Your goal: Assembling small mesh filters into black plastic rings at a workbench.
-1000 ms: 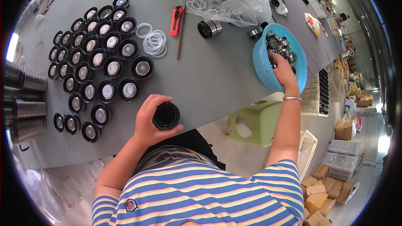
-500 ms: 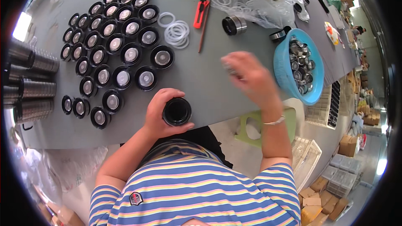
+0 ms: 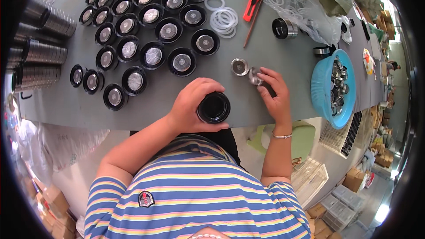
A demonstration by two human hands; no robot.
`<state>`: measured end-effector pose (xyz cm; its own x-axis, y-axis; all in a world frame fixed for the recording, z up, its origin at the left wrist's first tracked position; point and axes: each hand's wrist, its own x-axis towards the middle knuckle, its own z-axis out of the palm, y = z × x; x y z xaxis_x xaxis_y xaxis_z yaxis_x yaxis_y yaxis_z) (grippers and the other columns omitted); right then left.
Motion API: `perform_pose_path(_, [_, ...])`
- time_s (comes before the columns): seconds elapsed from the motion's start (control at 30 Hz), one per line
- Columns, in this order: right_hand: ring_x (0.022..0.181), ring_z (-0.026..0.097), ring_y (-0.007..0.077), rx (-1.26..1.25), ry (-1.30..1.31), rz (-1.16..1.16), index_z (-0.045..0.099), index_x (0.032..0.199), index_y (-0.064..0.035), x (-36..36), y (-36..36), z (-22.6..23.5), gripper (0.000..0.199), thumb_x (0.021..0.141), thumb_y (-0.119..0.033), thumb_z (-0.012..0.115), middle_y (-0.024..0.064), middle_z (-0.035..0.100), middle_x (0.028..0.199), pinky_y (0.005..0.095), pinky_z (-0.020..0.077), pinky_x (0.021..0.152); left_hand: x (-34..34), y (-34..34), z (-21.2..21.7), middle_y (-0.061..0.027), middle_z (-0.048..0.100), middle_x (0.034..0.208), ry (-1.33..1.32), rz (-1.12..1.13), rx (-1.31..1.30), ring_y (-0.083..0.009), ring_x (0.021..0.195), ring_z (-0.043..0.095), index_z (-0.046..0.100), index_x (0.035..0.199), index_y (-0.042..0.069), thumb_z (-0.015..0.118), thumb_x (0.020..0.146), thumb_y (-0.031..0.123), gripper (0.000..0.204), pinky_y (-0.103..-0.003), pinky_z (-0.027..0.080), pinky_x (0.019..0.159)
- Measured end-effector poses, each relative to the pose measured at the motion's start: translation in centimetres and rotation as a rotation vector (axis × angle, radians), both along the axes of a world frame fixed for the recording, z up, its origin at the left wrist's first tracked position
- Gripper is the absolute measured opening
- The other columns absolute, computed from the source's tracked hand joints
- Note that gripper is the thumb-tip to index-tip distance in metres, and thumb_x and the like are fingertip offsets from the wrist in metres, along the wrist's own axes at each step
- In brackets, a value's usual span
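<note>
My left hand [image 3: 193, 105] grips a round black cap [image 3: 213, 107] at the near edge of the grey table [image 3: 177, 102]. My right hand [image 3: 272, 93] rests on the table just right of it, with its fingertips on a small shiny metal piece [image 3: 254, 78]. A second small metal cup [image 3: 239, 67] lies on the table beside those fingers. Several black caps with silver centres [image 3: 153, 55] lie in rows to the left and beyond my left hand.
A blue basket [image 3: 325, 90] of small metal parts sits at the right. White rings [image 3: 222, 17], a red cutter [image 3: 252, 5] and a clear plastic bag [image 3: 305, 4] lie at the far side. Stacks of metal rings [image 3: 37, 53] stand at the left.
My right hand left the blue basket and came left to the table, setting small metal pieces down near the black cap. My left hand kept holding the cap.
</note>
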<state>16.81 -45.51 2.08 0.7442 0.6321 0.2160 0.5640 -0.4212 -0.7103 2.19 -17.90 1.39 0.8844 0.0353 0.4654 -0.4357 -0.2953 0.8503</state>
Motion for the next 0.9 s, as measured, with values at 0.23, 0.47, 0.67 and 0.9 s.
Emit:
perform_pose_path(0.23, [0.12,0.069,0.0292,0.044,-0.183,-0.027,0.082,0.111,-0.0083,-2.2,1.8,0.3,0.025,0.087,-0.008,0.085,0.0053,0.078,0.125,0.042,0.0511,0.11,0.0,0.0,-0.2,-0.0144,0.071,0.121,-0.024,0.008,0.016,-0.0353,0.111,0.069,0.065,0.131,0.004,0.104,0.066,0.031,0.08,-0.044,0.056,0.097])
perform_pose_path(0.47, [0.104,0.068,0.0284,0.053,-0.192,-0.051,0.081,0.103,-0.0071,-3.4,3.0,0.7,0.019,0.085,-0.002,0.084,0.005,0.077,0.112,0.0412,0.0544,0.093,-0.1,-0.2,-0.3,-0.0138,0.07,0.122,-0.027,-0.001,0.007,-0.0344,0.112,0.069,0.065,0.132,0.003,0.104,0.066,0.031,0.082,-0.044,0.055,0.1])
perform_pose_path(0.67, [0.101,0.069,0.0269,-0.081,-0.293,-0.031,0.077,0.098,-0.0052,-2.5,2.9,1.1,0.017,0.084,0.0,0.085,0.0058,0.076,0.108,0.0394,0.055,0.089,-0.3,0.1,-0.2,-0.0135,0.07,0.122,-0.024,0.001,0.011,-0.0346,0.113,0.069,0.065,0.132,0.004,0.104,0.066,0.032,0.082,-0.044,0.054,0.101])
perform_pose_path(0.9, [0.097,0.068,0.0279,0.04,-0.307,-0.134,0.076,0.097,-0.0041,-3.1,4.1,2.9,0.024,0.078,0.001,0.089,0.0068,0.076,0.101,0.0395,0.0547,0.086,0.0,-0.1,-0.3,-0.013,0.07,0.12,-0.041,0.014,-0.015,-0.0364,0.112,0.068,0.065,0.129,0.006,0.102,0.068,0.035,0.077,-0.045,0.056,0.097])
